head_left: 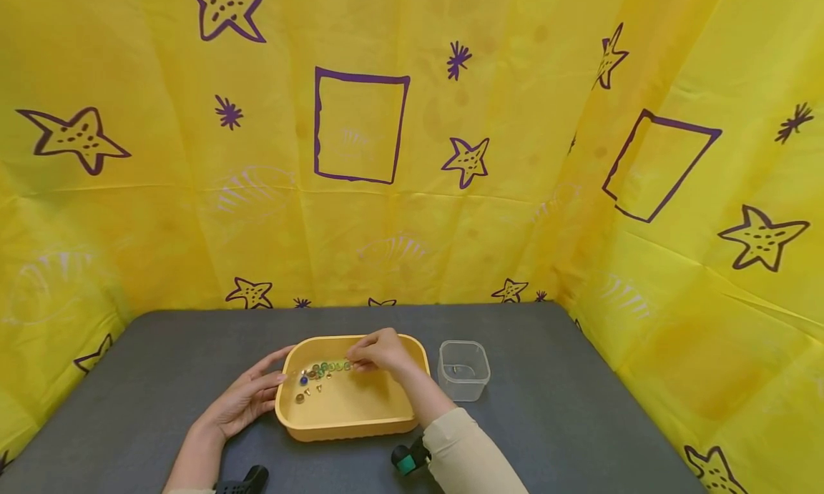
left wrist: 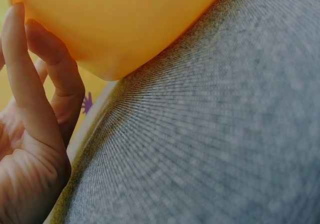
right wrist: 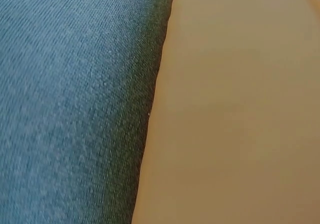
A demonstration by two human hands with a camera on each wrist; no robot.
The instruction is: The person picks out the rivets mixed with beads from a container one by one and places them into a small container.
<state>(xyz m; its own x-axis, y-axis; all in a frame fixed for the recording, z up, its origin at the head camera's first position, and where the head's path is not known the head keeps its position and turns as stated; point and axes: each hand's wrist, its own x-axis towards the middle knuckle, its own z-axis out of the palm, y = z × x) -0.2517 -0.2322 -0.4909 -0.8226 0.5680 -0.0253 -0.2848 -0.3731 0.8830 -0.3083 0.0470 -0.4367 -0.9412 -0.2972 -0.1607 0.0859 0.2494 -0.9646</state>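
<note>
A yellow plastic tray sits on the dark table, with small glass beads and tiny gold pieces scattered in its left half. Several green beads lie in a row toward the far wall. My right hand reaches over the tray, thumb and fingertips pinched together at the green bead ending that row. Against the tray's left wall, my left hand rests its extended fingertips; the left wrist view shows the fingers on the outer wall. The right wrist view shows tray wall and tablecloth, without the hand.
Right of the tray stands a clear plastic container with a tiny piece inside. A blue bead and a brown bead lie near the tray's left end. Yellow printed curtains surround the grey table.
</note>
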